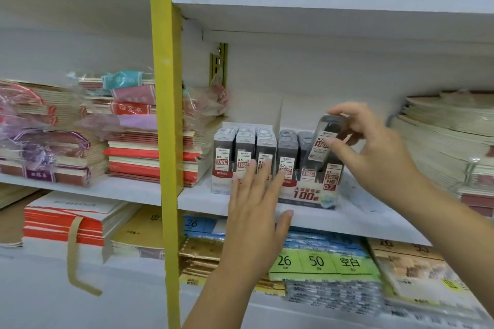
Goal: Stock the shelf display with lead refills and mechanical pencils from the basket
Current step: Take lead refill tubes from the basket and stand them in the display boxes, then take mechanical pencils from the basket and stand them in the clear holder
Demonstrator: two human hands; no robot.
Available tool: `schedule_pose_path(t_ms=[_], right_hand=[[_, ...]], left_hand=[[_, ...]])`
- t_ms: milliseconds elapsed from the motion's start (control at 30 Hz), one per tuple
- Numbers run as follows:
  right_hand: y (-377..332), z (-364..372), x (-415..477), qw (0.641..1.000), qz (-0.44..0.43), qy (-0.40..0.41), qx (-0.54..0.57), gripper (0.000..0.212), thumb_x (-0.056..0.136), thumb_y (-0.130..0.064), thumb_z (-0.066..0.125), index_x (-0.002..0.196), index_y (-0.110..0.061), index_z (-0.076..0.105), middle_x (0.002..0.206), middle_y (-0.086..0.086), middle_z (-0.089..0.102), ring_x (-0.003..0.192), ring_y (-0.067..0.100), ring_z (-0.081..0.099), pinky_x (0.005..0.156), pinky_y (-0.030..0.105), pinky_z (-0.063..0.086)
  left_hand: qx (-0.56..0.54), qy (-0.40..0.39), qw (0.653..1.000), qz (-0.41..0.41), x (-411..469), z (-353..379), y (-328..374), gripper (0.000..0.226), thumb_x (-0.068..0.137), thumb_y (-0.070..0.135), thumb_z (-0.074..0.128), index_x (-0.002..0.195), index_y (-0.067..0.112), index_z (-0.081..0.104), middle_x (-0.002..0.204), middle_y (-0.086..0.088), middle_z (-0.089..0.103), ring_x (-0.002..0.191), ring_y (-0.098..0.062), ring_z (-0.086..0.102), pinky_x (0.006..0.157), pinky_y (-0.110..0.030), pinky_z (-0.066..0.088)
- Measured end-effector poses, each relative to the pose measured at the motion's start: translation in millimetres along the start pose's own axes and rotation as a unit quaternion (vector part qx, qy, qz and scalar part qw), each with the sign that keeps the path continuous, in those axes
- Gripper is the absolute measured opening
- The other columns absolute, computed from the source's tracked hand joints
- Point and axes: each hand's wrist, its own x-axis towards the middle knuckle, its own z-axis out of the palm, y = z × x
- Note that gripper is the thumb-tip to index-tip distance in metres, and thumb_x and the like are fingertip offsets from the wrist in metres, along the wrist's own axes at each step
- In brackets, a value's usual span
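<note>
Grey refill pack (324,139) pinched, tilted, in right hand (374,152); left hand (256,211) flat, fingers straight, at display box (307,196) front; straighten pack, then slot into rightmost row.

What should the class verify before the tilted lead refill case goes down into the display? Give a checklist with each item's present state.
1. Grip: right hand pinches the lead refill case between fingers and thumb: ok.
2. Case upright: it leans, top tilted to the right: not ok.
3. Size match: the case and the display box below it both read 0.7: ok.
4. Free slot under the case: hidden by the case: cannot tell.
5. Display steadied: left hand, fingers straight, lies before the box fronts; contact: cannot tell.
</note>
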Motion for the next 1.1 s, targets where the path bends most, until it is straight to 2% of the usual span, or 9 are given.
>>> schedule_pose_path(t_ms=[200,300,500,600,767,867,967,1033,1100], right_hand=[[21.9,21.7,-1.5,0.991,-0.002,-0.024,-0.13,0.04,0.078,-0.028,0.077,0.116,-0.027,0.065,0.104,-0.01,0.045,0.103,0.007,0.03,0.086,0.029,0.032],[23.6,27.5,-9.3,0.991,-0.003,-0.013,-0.13,0.035,0.08,-0.026,0.075,0.115,-0.024,0.07,0.111,-0.001,0.053,0.111,0.017,0.032,0.091,0.031,0.03],[47.1,-7.7,-34.9,0.996,0.032,-0.042,-0.074,0.046,0.098,-0.021,0.049,0.143,-0.027,0.043,0.139,-0.011,0.042,0.132,0.011,0.027,0.106,0.024,0.017],[80.0,-45.5,-58.2,0.987,0.12,-0.017,-0.102,0.048,0.091,-0.006,0.055,0.136,-0.022,0.051,0.146,0.002,0.039,0.134,0.015,0.026,0.109,0.029,0.017],[102.5,-56.7,-84.3,0.949,0.203,-0.203,-0.133,0.075,0.086,-0.025,0.065,0.148,-0.039,0.024,0.162,-0.003,0.001,0.148,0.017,-0.002,0.118,0.039,0.009],[100.7,-48.9,-85.6,0.966,0.196,-0.144,-0.091,0.067,0.089,-0.03,0.065,0.145,-0.04,0.03,0.16,-0.004,0.01,0.144,0.018,0.02,0.109,0.028,0.022],[87.9,-34.1,-86.4,0.975,0.174,-0.097,-0.101,0.057,0.089,-0.03,0.065,0.14,-0.038,0.039,0.153,-0.003,0.017,0.12,0.019,0.046,0.09,0.022,0.034],[79.9,-23.7,-86.4,0.977,0.164,-0.086,-0.101,0.055,0.089,-0.029,0.065,0.138,-0.037,0.041,0.15,-0.002,0.018,0.108,0.02,0.052,0.085,0.023,0.039],[73.6,-18.0,-84.8,0.979,0.167,-0.076,-0.091,0.057,0.089,-0.027,0.065,0.14,-0.036,0.04,0.151,0.0,0.018,0.116,0.022,0.049,0.09,0.023,0.039]], left_hand=[[-0.009,0.007,1.0,-0.01,1.3,12.1,1.0,0.065,0.101,0.04,0.048,0.158,0.034,0.017,0.166,0.015,-0.002,0.152,-0.003,-0.017,0.125,-0.038,-0.007],[-0.017,0.011,1.0,-0.012,1.8,11.2,2.6,0.065,0.101,0.037,0.051,0.157,0.034,0.019,0.166,0.015,0.0,0.152,-0.003,-0.016,0.125,-0.037,-0.005],[-0.016,0.018,0.999,-0.027,2.5,13.6,13.3,0.066,0.1,0.036,0.056,0.157,0.03,0.024,0.167,0.011,0.003,0.154,-0.007,-0.012,0.127,-0.043,0.006],[-0.003,0.026,1.0,-0.003,3.9,18.3,25.2,0.064,0.099,0.037,0.054,0.157,0.032,0.025,0.168,0.009,0.002,0.154,-0.008,-0.013,0.125,-0.043,0.006],[0.051,-0.013,0.998,0.04,-2.6,34.1,36.9,0.07,0.099,0.043,0.052,0.158,0.032,0.015,0.168,0.007,-0.01,0.154,-0.012,-0.017,0.126,-0.039,-0.004],[0.064,-0.021,0.997,0.038,-5.3,37.4,38.0,0.073,0.099,0.045,0.051,0.155,0.035,0.005,0.166,0.009,-0.02,0.152,-0.011,-0.022,0.123,-0.034,-0.012],[0.059,-0.03,0.997,0.041,-6.1,36.3,35.5,0.073,0.101,0.047,0.047,0.154,0.039,-0.001,0.163,0.015,-0.029,0.151,-0.009,-0.024,0.122,-0.034,-0.013],[0.054,-0.036,0.997,0.051,-6.5,34.1,32.9,0.074,0.101,0.047,0.047,0.154,0.039,-0.003,0.162,0.017,-0.029,0.151,-0.006,-0.025,0.119,-0.032,-0.012],[0.042,-0.039,0.996,0.065,-7.6,31.3,31.1,0.074,0.101,0.046,0.049,0.154,0.039,-0.001,0.163,0.017,-0.026,0.149,-0.003,-0.026,0.12,-0.03,-0.01]])
